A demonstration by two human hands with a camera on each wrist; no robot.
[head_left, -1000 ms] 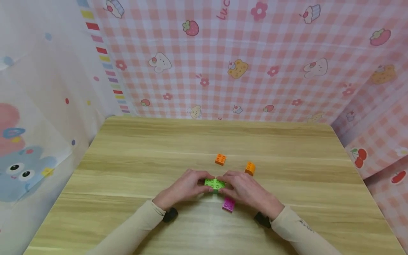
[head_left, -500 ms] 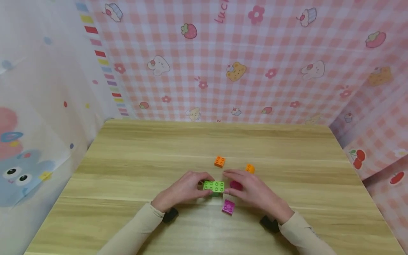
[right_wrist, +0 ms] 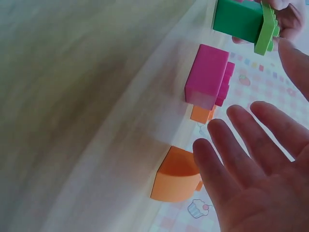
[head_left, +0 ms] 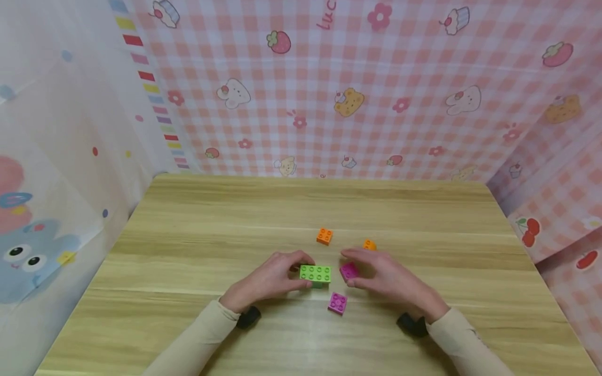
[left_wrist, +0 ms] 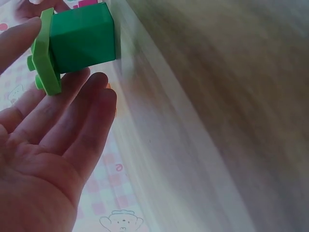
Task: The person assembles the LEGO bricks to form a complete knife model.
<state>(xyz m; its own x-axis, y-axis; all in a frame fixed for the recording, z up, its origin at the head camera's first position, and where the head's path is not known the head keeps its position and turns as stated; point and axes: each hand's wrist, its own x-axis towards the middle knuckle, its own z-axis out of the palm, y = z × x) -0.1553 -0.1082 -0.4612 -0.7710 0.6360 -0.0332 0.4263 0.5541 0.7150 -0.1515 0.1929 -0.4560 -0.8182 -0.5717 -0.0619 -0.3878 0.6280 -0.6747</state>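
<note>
In the head view a light green eight-stud building block (head_left: 315, 271) sits on top of a darker green block (head_left: 317, 285). My left hand (head_left: 270, 275) pinches the light green one by its left end, thumb at the near side and fingertips at the far side. Seen from the left wrist, the dark green block (left_wrist: 83, 37) is deep and smooth-walled. To the right, my right hand (head_left: 388, 278) has its fingers extended around a magenta block (head_left: 349, 271). The right wrist view shows those fingers apart from the magenta block (right_wrist: 207, 77), holding nothing.
A flat purple four-stud block (head_left: 337, 303) lies in front of the green pair. Behind it are an orange four-stud block (head_left: 324, 236) and an orange rounded block (head_left: 369, 245), partly covered by my right hand. The wooden table (head_left: 226, 209) meets a checked cloth (head_left: 282, 94).
My right hand has let go of the light green block and moved right, uncovering the magenta block. My left hand keeps its grip and has stayed almost still.
</note>
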